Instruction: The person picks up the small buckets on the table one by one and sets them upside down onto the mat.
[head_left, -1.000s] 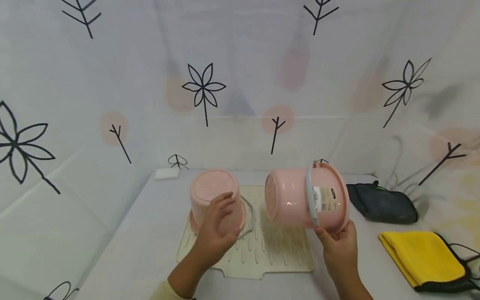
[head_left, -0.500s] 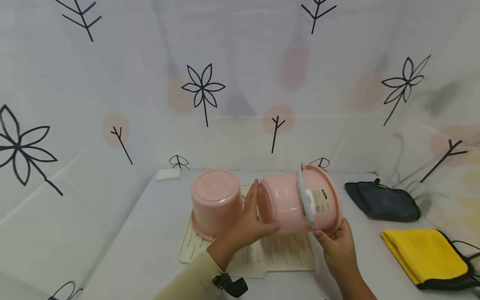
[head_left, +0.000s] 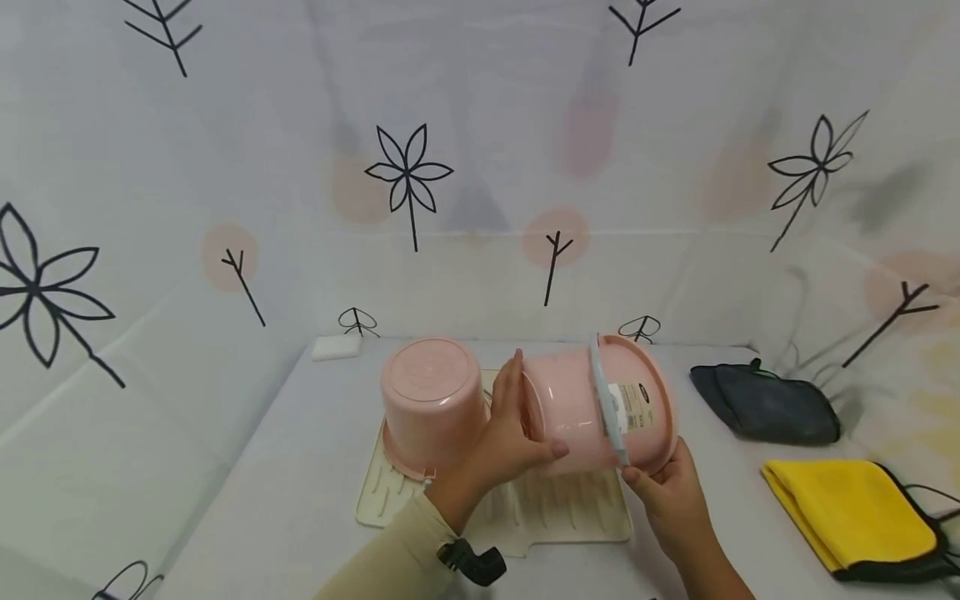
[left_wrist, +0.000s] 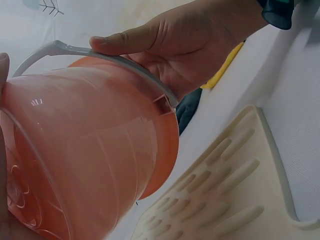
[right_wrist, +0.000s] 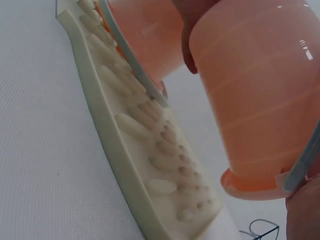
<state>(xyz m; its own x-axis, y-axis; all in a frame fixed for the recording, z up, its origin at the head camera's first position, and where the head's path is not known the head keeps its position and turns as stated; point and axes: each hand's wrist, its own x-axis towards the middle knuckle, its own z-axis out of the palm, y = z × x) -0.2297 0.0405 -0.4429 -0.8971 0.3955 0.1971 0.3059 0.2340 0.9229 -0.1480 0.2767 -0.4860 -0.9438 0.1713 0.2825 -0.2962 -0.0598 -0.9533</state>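
Observation:
A pink bucket (head_left: 566, 404) is held on its side above a cream ridged draining mat (head_left: 577, 508). Its base faces left and its rim right. My left hand (head_left: 504, 442) holds the base end, fingers along the bottom and thumb on the lower side wall. With my right hand (head_left: 671, 504) I grip the rim, the thumb lying on the grey handle (left_wrist: 120, 61) in the left wrist view. A second pink bucket (head_left: 431, 392) stands upside down on the mat's left part, just beside my left hand. The inside of the held bucket is hidden.
To the right lie a folded yellow cloth (head_left: 847, 512) with black edging and a dark grey pouch-like item (head_left: 765, 404). A small white block (head_left: 336, 347) sits at the table's back left. A patterned cloth backdrop (head_left: 480, 167) stands behind.
My left hand has moved right from in front of the upside-down bucket to the base of the held bucket. The held bucket has shifted slightly left and down with my right hand.

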